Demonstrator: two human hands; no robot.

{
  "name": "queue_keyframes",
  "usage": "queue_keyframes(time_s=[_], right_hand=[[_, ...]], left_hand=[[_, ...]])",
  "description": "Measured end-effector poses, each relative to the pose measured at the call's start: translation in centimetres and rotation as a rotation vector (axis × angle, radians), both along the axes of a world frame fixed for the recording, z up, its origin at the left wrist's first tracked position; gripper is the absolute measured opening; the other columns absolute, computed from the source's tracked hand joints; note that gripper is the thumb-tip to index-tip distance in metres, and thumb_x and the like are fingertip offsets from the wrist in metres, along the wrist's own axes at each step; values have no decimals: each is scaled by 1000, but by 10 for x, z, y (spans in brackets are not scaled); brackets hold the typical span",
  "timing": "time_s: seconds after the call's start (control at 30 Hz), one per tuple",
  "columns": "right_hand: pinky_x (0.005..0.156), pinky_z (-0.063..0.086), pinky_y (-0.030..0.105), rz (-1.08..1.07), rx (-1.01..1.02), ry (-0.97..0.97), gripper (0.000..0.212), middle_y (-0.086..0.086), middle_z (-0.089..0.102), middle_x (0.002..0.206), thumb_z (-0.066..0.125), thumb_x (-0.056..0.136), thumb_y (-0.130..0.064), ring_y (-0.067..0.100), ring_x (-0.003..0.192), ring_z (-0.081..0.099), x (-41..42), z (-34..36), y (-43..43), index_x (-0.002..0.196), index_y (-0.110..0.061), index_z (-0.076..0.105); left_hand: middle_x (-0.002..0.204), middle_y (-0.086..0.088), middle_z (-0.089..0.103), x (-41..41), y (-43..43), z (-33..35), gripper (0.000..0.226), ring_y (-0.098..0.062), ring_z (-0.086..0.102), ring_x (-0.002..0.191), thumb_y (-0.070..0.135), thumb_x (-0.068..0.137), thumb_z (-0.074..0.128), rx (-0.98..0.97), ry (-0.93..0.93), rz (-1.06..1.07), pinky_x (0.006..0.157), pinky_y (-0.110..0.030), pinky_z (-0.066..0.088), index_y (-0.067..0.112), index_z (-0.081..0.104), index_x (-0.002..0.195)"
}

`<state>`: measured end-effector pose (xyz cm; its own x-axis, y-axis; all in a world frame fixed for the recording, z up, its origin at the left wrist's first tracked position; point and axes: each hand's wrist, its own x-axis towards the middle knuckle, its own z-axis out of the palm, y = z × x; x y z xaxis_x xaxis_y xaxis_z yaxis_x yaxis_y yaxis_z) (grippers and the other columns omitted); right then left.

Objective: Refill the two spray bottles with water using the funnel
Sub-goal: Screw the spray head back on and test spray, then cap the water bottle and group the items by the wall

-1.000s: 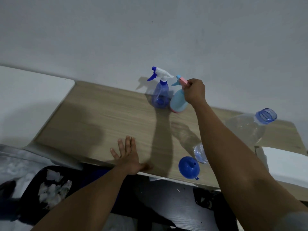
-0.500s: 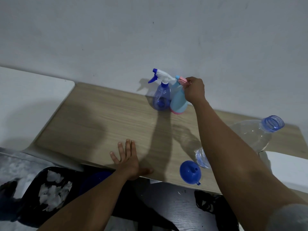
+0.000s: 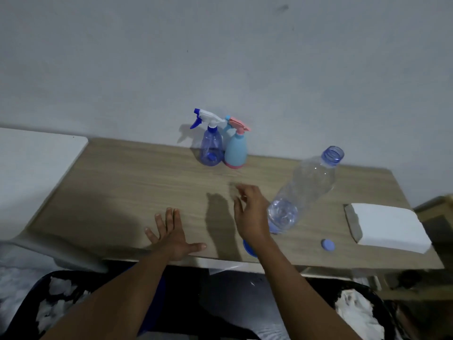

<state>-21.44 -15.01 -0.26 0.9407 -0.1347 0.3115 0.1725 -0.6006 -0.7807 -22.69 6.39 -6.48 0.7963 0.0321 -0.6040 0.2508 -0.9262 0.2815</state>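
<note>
Two spray bottles stand side by side at the back of the wooden table [image 3: 122, 187], against the wall: a clear blue one [image 3: 211, 149] with a white and blue trigger, and a light blue one [image 3: 235, 152] with a pink trigger. A large clear water bottle [image 3: 304, 190], uncapped, stands at the right with a little water in its bottom. My right hand [image 3: 250, 212] hovers over the table beside it, fingers apart, holding nothing. The blue funnel [image 3: 248, 249] shows only as a sliver under my right wrist. My left hand [image 3: 171, 235] lies flat on the table's front edge.
A blue bottle cap [image 3: 328, 245] lies near the front edge at the right. A white block [image 3: 389, 224] rests at the table's right end. A white surface [image 3: 31, 165] adjoins the table on the left. A wooden piece of furniture [image 3: 436, 217] stands at the far right.
My right hand let go of the light blue spray bottle's trigger and drew back toward me, near the water bottle. The light blue bottle now stands upright beside the clear one.
</note>
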Motion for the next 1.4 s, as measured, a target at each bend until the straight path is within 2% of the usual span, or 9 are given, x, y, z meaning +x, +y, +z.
queue_keyframes(time_s=[0.17,0.27,0.47,0.57,0.63,0.87,1.1,1.2,1.4], right_hand=[[80,47,19,16,-51,60,18,-7,60,99,59,94,-3,3,88,58,-85,-18,-58,102,-17,66],[79,48,22,-136,-54,124,24,-7,61,96,60,92,-1,5,88,60,-111,-34,-103,96,-25,64],[96,38,35,-457,-151,501,38,18,46,135,44,98,0,38,120,46,-106,-56,-201,133,-4,58],[99,41,39,-374,-287,626,45,22,48,136,46,95,-2,43,121,46,-95,-65,-227,139,-11,54],[91,45,37,-294,-385,648,37,20,57,124,47,94,-8,40,111,54,-93,-71,-233,127,-13,63],[92,44,31,-212,-105,457,37,18,53,127,52,99,-11,36,111,60,-79,-24,-231,136,-5,55],[75,45,5,28,114,29,35,1,59,122,63,97,-25,10,96,62,-27,130,-222,129,-10,60],[79,47,8,196,57,-54,33,-4,61,123,62,98,-26,1,95,62,-19,176,-212,130,-16,61],[87,39,18,433,-355,-22,35,2,58,129,56,100,-14,15,106,60,-8,210,-198,134,-15,61]], left_hand=[[161,-2,-27,-14,-17,-6,124,-34,-26,146,81,66,62,-8,-134,26,116,-61,-11,30,-5,156],[164,0,-13,-22,-41,-5,100,-35,-17,148,67,77,64,-51,-166,27,118,-57,-5,34,10,155],[156,-7,35,-24,-114,39,73,-21,31,144,25,84,72,-430,-494,94,116,-28,23,14,38,148],[151,2,41,-26,-156,86,78,-14,39,138,27,79,79,-610,-596,111,108,-19,27,18,40,146],[152,8,38,-25,-180,111,90,-10,38,137,38,73,84,-715,-605,101,111,-26,31,25,36,148],[156,14,30,-15,-234,150,120,-8,32,142,61,54,87,-803,-722,127,115,-41,36,38,20,150],[144,6,48,-14,-257,166,102,-8,48,123,43,63,89,-779,-803,184,104,-31,45,27,35,148],[139,11,50,-13,-259,166,96,-11,50,123,42,64,89,-799,-778,214,103,-38,49,31,38,144],[145,8,46,-14,-260,170,95,-14,48,128,40,67,88,-807,-742,246,104,-39,48,30,35,146]])
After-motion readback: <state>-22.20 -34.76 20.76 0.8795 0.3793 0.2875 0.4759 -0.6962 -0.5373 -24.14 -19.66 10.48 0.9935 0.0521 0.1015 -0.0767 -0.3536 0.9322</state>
